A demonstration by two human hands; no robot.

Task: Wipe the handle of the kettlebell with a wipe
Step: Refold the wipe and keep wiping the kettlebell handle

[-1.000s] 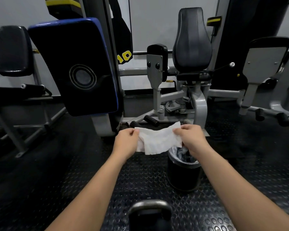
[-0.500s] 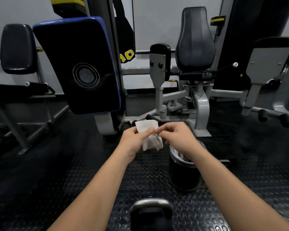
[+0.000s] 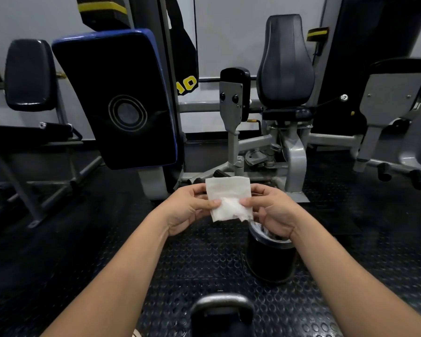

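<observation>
While both your hands, left hand point(image 3: 187, 209) & right hand point(image 3: 272, 210), pinch the wipe point(image 3: 229, 198) folded into a pad, prob. for a firmer rub, the kettlebell point(image 3: 223, 312) handle sits untouched below.

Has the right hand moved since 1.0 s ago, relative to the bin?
Yes. The right hand has moved left toward the left hand, folding the wipe; it was over the bin, now up-left of its rim.

Dim, murky gym light; deep floor shadows, wide-angle bending at soft edges.
</observation>
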